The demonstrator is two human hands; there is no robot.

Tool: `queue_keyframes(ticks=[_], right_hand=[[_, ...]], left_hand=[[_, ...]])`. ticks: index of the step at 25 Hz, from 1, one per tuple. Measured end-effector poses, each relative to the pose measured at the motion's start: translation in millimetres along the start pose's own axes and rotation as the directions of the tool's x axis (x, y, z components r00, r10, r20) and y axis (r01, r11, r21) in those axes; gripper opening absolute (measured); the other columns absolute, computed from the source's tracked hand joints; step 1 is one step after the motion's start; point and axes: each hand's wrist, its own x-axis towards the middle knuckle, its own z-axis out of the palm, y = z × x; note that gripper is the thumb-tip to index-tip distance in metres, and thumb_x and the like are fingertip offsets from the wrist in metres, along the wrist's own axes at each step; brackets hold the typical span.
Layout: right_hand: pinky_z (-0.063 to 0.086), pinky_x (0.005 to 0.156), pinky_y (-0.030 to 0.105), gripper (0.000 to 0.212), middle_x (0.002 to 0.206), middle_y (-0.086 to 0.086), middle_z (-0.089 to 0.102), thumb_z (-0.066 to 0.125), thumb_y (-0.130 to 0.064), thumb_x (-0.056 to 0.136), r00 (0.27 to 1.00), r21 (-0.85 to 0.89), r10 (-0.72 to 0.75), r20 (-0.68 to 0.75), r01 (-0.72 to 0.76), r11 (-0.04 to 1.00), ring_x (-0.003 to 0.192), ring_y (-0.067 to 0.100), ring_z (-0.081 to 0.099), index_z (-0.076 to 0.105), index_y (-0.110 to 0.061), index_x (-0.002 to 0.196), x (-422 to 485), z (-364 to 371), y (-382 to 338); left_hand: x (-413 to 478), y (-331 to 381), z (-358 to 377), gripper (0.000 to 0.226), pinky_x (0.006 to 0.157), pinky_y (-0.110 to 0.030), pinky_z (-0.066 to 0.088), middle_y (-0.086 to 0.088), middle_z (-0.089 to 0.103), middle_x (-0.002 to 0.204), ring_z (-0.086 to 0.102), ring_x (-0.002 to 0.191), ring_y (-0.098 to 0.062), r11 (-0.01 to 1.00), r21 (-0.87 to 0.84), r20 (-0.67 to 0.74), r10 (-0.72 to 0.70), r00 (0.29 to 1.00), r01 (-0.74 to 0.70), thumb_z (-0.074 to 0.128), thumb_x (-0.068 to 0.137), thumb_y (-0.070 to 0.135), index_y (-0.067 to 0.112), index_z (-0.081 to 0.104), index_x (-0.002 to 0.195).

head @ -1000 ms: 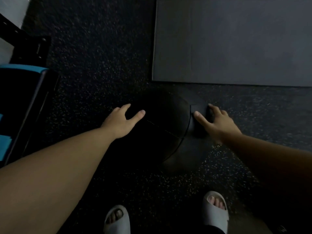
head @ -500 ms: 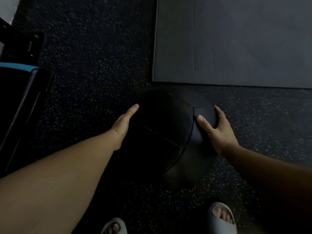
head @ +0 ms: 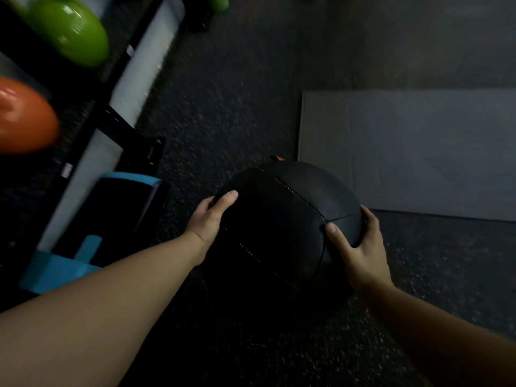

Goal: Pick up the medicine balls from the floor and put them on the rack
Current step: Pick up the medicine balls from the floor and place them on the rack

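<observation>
A big black stitched medicine ball (head: 282, 219) is held between both my hands above the dark speckled floor. My left hand (head: 210, 219) presses its left side with the thumb on top. My right hand (head: 360, 247) grips its right side, thumb on the near face and fingers wrapped behind. The black rack (head: 92, 107) rises at the left. A green ball (head: 69, 32) and an orange ball (head: 22, 115) sit on it. A black ball with blue panels (head: 111, 219) rests low in the rack.
A grey floor mat (head: 418, 152) lies beyond the ball at the right. Another green object (head: 217, 2) shows at the top edge. Dark rubber floor (head: 251, 79) spreads between rack and mat.
Both hands closed on the black ball and lifted it off the floor. The view swung up and left, bringing the rack with its green and orange balls into sight; my feet dropped out of view.
</observation>
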Motion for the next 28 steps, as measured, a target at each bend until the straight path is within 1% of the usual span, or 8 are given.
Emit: queue_keyframes(ticks=[5, 9, 10, 12, 16, 19, 22, 28], right_hand=[[0.036, 0.113, 0.04, 0.125, 0.158, 0.003, 0.041, 0.063, -0.091, 0.055, 0.97, 0.054, -0.238, 0.047, 0.236, 0.97, 0.142, 0.022, 0.042, 0.029, -0.03, 0.159, -8.6, 13.8, -204.6], [0.037, 0.117, 0.05, 0.124, 0.157, 0.005, 0.042, 0.065, -0.087, 0.056, 0.904, 0.142, -0.421, 0.078, 0.408, 0.902, 0.142, 0.025, 0.042, 0.03, -0.029, 0.159, -36.5, 17.0, -382.2], [0.036, 0.118, 0.05, 0.123, 0.156, 0.006, 0.042, 0.065, -0.086, 0.056, 0.886, 0.16, -0.458, 0.068, 0.443, 0.882, 0.142, 0.025, 0.042, 0.031, -0.028, 0.159, -45.5, 14.3, -417.2], [0.035, 0.118, 0.047, 0.119, 0.156, 0.009, 0.043, 0.069, -0.081, 0.059, 0.824, 0.224, -0.559, 0.09, 0.53, 0.818, 0.142, 0.026, 0.042, 0.033, -0.025, 0.159, -77.0, 15.0, -510.4], [0.038, 0.111, 0.039, 0.113, 0.151, 0.012, 0.05, 0.07, -0.08, 0.06, 0.675, 0.354, -0.731, 0.098, 0.663, 0.66, 0.136, 0.027, 0.048, 0.041, -0.023, 0.153, -149.3, 22.3, -667.9], [0.042, 0.102, 0.037, 0.107, 0.14, 0.01, 0.058, 0.067, -0.086, 0.061, 0.525, 0.48, -0.842, 0.127, 0.71, 0.515, 0.125, 0.024, 0.056, 0.046, -0.027, 0.147, -229.9, 38.5, -778.7], [0.045, 0.109, 0.05, 0.114, 0.144, 0.011, 0.058, 0.063, -0.098, 0.057, 0.376, 0.572, -0.914, 0.155, 0.72, 0.393, 0.13, 0.029, 0.056, 0.043, -0.032, 0.148, -314.3, 58.5, -866.4], [0.044, 0.112, 0.053, 0.12, 0.144, 0.011, 0.055, 0.063, -0.1, 0.051, 0.207, 0.729, -0.956, 0.21, 0.618, 0.294, 0.132, 0.031, 0.055, 0.042, -0.033, 0.148, -469.4, 132.4, -963.2]], left_hand=[[-74.8, 161.1, -107.8, 0.119, 0.12, -0.048, 0.049, -0.011, 0.07, 0.147, 0.067, 0.134, -0.03, 0.971, -0.113, -0.156, 0.193, 0.969, -0.212, 0.079, 0.052, 0.073, 0.019, 0.059, 0.156], [-166.9, 291.2, -198.8, 0.084, 0.092, -0.013, 0.057, 0.005, 0.082, 0.115, 0.074, 0.11, -0.016, 0.9, -0.129, -0.278, 0.371, 0.886, -0.417, 0.077, 0.061, 0.068, 0.019, 0.075, 0.129], [-188.4, 316.3, -214.7, 0.084, 0.092, -0.015, 0.058, 0.006, 0.084, 0.113, 0.074, 0.11, -0.016, 0.889, -0.125, -0.31, 0.387, 0.868, -0.441, 0.077, 0.061, 0.069, 0.019, 0.076, 0.129], [-255.1, 374.6, -265.6, 0.101, 0.11, -0.036, 0.057, -0.004, 0.082, 0.126, 0.074, 0.12, -0.026, 0.851, -0.117, -0.421, 0.425, 0.802, -0.512, 0.076, 0.054, 0.075, 0.018, 0.073, 0.138], [-395.4, 460.6, -360.7, 0.09, 0.11, -0.038, 0.058, -0.003, 0.086, 0.113, 0.077, 0.116, -0.029, 0.762, -0.034, -0.579, 0.513, 0.634, -0.647, 0.074, 0.055, 0.078, 0.018, 0.08, 0.123], [-518.8, 493.4, -439.3, 0.094, 0.111, -0.05, 0.057, -0.008, 0.083, 0.123, 0.078, 0.117, -0.031, 0.722, 0.012, -0.719, 0.488, 0.496, -0.692, 0.077, 0.056, 0.081, 0.022, 0.079, 0.13], [-631.9, 504.9, -507.0, 0.112, 0.113, -0.05, 0.057, -0.013, 0.078, 0.136, 0.074, 0.123, -0.035, 0.66, 0.017, -0.805, 0.455, 0.382, -0.751, 0.079, 0.052, 0.083, 0.021, 0.07, 0.145], [-782.3, 477.7, -627.6, 0.108, 0.114, -0.053, 0.056, -0.012, 0.077, 0.135, 0.074, 0.122, -0.035, 0.588, 0.128, -0.886, 0.43, 0.175, -0.799, 0.082, 0.055, 0.078, 0.02, 0.07, 0.145]])
